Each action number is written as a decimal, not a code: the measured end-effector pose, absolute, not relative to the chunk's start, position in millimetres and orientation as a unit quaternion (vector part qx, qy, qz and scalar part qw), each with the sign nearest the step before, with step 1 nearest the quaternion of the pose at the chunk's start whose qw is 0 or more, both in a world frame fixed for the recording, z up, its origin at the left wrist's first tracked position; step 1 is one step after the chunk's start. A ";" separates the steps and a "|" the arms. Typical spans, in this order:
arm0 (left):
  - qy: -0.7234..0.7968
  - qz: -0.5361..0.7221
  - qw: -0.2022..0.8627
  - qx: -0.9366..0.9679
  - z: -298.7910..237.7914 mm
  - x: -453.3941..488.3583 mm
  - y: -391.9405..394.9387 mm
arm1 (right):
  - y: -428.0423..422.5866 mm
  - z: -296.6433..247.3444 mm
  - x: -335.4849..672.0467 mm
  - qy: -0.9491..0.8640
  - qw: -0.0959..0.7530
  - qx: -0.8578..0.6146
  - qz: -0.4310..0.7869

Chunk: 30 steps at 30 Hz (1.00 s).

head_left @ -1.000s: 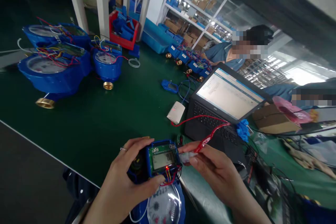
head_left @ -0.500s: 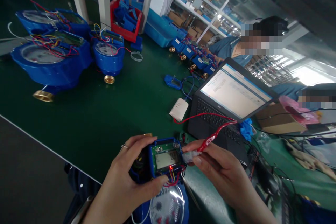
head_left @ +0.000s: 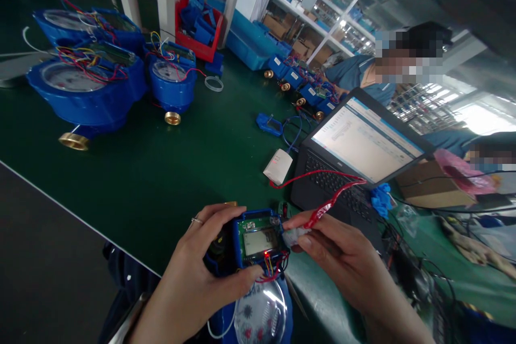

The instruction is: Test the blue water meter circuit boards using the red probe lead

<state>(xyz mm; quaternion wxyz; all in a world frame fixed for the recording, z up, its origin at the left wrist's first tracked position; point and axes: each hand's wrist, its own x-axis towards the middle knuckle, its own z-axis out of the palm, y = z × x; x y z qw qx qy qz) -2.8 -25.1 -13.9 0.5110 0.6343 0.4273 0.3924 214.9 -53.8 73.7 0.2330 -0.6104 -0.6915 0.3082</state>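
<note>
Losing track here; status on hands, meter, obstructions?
Left hand gripping meter by display housing. Right hand pinching grey piece on red cable, beside housing. Red light lit. Laptop beyond right hand.

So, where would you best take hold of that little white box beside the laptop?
Probably from above, pinching the white box by its two long sides: it lies on the green table, and the red wire and blue cable seem to meet its near and far ends, leaving those sides cable-free.
</note>
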 end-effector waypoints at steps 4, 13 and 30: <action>0.428 0.395 0.510 0.633 -13.9 -1.9 -24.6 | -50.8 77.4 213.6 -0.710 0.209 -0.610 0.284; 0.429 0.410 0.499 0.632 -16.4 -0.7 -25.5 | -50.9 79.9 212.2 -0.740 0.174 -0.602 0.245; 0.428 0.395 0.516 0.628 -9.9 -1.5 -23.2 | -47.6 84.8 206.5 -0.770 0.143 -0.580 0.225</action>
